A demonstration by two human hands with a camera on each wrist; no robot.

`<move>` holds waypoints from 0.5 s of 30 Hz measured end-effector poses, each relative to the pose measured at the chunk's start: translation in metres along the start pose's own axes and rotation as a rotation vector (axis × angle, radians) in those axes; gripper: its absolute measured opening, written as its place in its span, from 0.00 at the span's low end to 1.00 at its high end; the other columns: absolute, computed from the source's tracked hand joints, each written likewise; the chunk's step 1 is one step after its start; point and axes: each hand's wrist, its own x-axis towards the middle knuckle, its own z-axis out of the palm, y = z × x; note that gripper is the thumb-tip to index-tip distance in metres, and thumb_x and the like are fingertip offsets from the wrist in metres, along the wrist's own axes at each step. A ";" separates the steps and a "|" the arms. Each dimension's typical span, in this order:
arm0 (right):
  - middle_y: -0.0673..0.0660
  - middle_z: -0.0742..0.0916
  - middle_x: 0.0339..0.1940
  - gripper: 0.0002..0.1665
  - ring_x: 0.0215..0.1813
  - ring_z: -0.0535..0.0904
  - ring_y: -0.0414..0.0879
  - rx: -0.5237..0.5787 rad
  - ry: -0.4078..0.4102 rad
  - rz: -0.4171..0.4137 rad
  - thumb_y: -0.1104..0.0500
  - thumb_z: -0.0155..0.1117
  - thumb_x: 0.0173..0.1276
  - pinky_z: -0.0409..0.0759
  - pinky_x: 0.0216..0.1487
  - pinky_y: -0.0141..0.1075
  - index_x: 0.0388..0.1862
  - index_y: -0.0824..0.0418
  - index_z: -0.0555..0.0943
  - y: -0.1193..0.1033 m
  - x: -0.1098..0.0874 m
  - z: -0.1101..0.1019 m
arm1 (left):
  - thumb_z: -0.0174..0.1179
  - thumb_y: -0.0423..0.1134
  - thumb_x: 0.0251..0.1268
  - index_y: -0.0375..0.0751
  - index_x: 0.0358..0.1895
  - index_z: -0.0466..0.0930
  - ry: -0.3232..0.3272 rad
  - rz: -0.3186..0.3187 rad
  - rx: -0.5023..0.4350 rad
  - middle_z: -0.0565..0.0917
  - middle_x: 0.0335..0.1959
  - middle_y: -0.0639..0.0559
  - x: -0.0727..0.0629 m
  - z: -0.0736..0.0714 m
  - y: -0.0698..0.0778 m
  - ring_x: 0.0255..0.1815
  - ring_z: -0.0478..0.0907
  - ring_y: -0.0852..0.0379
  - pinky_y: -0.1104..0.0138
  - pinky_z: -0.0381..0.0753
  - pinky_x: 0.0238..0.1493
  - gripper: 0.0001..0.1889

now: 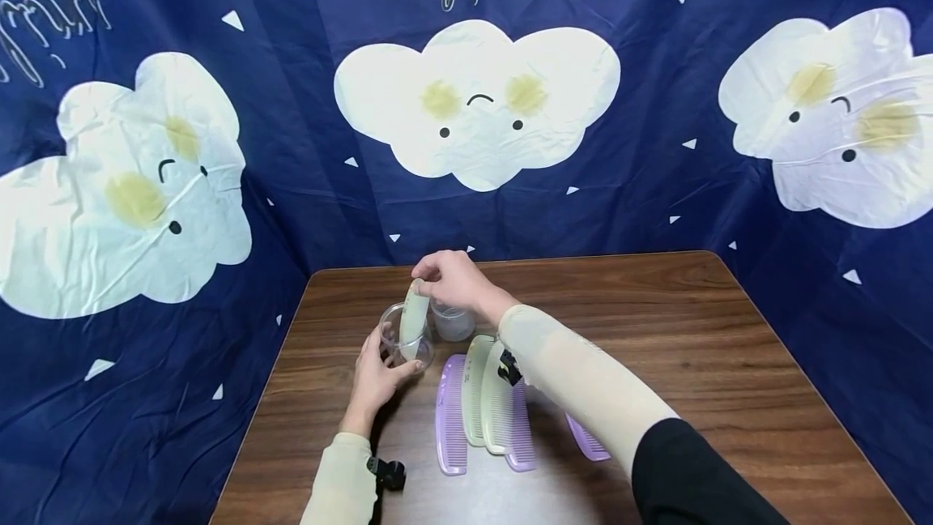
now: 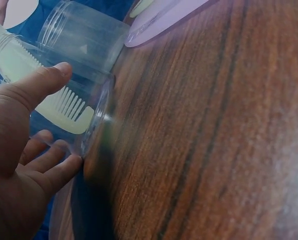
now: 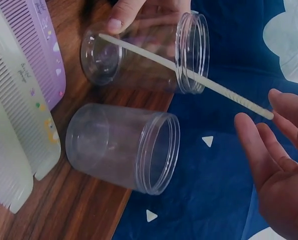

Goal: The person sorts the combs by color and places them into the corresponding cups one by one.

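My left hand (image 1: 375,379) grips a transparent screw-neck jar (image 1: 425,355), thumb on one side and fingers round the other. Inside the jar a pale green comb (image 1: 413,321) leans, its lower end near the bottom and its upper end sticking out past the rim. At that upper end is my right hand (image 1: 453,280); in the right wrist view its fingertips (image 3: 243,122) are spread apart around the comb's tip. Beside the gripped jar stands a second transparent jar (image 3: 121,145), close to it on the right in the head view.
Purple combs (image 1: 450,420) and pale green combs (image 1: 474,395) lie overlapping on the wooden table (image 1: 678,322), in front of the jars. Another purple comb (image 1: 589,440) is partly hidden under my right forearm. A blue curtain (image 1: 291,209) with cloud prints surrounds the table's back and sides.
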 end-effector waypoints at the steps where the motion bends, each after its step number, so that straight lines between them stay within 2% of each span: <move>1: 0.55 0.91 0.45 0.12 0.33 0.89 0.49 0.005 -0.003 -0.003 0.62 0.71 0.69 0.89 0.28 0.30 0.51 0.61 0.87 0.001 -0.001 -0.002 | 0.83 0.35 0.46 0.38 0.75 0.62 0.000 -0.001 -0.004 0.68 0.71 0.35 0.000 0.000 -0.001 0.71 0.71 0.33 0.50 0.82 0.67 0.51; 3: 0.54 0.92 0.46 0.13 0.30 0.89 0.45 -0.016 0.000 -0.011 0.59 0.70 0.70 0.89 0.47 0.32 0.52 0.60 0.87 0.003 -0.002 -0.005 | 0.83 0.35 0.46 0.38 0.74 0.62 0.003 -0.004 -0.005 0.68 0.70 0.36 0.000 0.000 -0.002 0.71 0.71 0.34 0.50 0.82 0.67 0.50; 6: 0.50 0.92 0.47 0.13 0.31 0.87 0.36 -0.059 0.025 -0.016 0.55 0.70 0.72 0.89 0.52 0.34 0.52 0.56 0.88 0.008 -0.005 -0.012 | 0.83 0.34 0.46 0.37 0.74 0.63 0.009 -0.001 0.000 0.70 0.69 0.35 0.001 0.000 -0.002 0.71 0.71 0.35 0.49 0.82 0.67 0.50; 8: 0.48 0.92 0.47 0.13 0.36 0.87 0.35 -0.106 0.052 -0.023 0.52 0.70 0.72 0.86 0.57 0.32 0.52 0.54 0.89 0.013 -0.007 -0.016 | 0.83 0.34 0.45 0.37 0.73 0.63 0.009 0.002 0.002 0.70 0.69 0.35 0.001 0.001 -0.001 0.71 0.71 0.35 0.49 0.82 0.67 0.50; 9: 0.47 0.92 0.47 0.13 0.39 0.87 0.35 -0.116 0.063 -0.024 0.52 0.70 0.72 0.88 0.48 0.30 0.52 0.53 0.89 0.015 -0.008 -0.018 | 0.83 0.34 0.45 0.37 0.73 0.63 0.008 0.002 -0.001 0.70 0.69 0.35 0.001 0.001 0.000 0.71 0.71 0.34 0.48 0.81 0.67 0.50; 10: 0.47 0.92 0.46 0.13 0.42 0.87 0.36 -0.120 0.070 -0.025 0.52 0.70 0.71 0.88 0.43 0.30 0.51 0.53 0.89 0.018 -0.010 -0.019 | 0.83 0.34 0.45 0.36 0.73 0.63 0.006 0.003 -0.003 0.70 0.69 0.35 0.002 0.001 0.000 0.71 0.71 0.34 0.48 0.81 0.67 0.50; 15: 0.48 0.92 0.47 0.14 0.49 0.85 0.40 -0.139 0.056 -0.039 0.52 0.72 0.69 0.86 0.52 0.33 0.51 0.53 0.89 0.030 -0.020 -0.025 | 0.83 0.36 0.45 0.35 0.73 0.63 -0.005 -0.011 0.009 0.69 0.70 0.35 0.003 0.000 0.000 0.72 0.71 0.34 0.48 0.81 0.68 0.51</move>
